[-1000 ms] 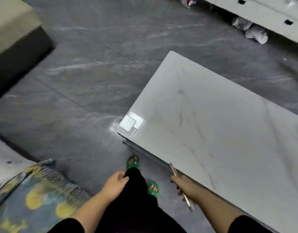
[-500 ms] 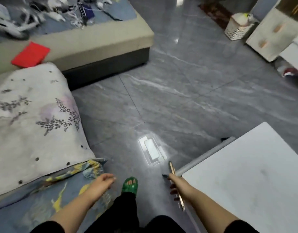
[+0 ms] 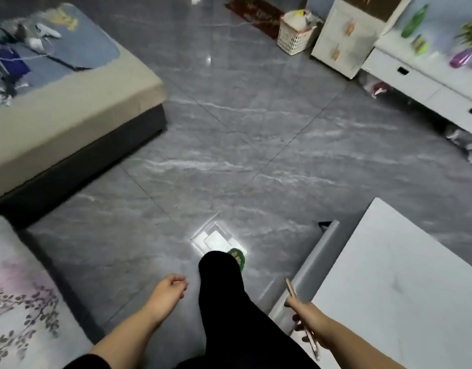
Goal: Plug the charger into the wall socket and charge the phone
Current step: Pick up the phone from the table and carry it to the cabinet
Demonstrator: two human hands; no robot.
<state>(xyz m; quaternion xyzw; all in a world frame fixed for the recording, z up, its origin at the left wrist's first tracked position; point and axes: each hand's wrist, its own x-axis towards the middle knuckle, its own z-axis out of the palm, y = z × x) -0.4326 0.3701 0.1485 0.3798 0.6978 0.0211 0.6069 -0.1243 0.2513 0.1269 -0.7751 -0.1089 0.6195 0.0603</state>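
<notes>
The person was walking across a grey tiled floor (image 3: 256,145), one black-trousered leg and a green sandal (image 3: 237,258) stepped forward. The right hand (image 3: 306,319) was wrapped around the phone (image 3: 293,291), which showed edge-on as a thin gold-rimmed slab, its upper end poking out above the thumb and its lower end past the heel of the hand, held just off the near corner of the white surface (image 3: 405,288). The left hand (image 3: 167,292) hung free with fingers loosely curled, gripping nothing. No charger and no wall socket could be made out with certainty; a tangle of pale cables and small white items lay on the blue mat at the far corner of the sofa (image 3: 77,102), too blurred to identify. The phone would likely handle as a light, rigid, smooth thing, slippery along its polished edges and with a breakable glass face, so it seemed best gripped across its long sides, as here, leaving the bottom end clear for a connector. A charger would probably be best taken by its hard plug body rather than by the limp cable. The task seemed at its start, with the charger not yet in hand.
</notes>
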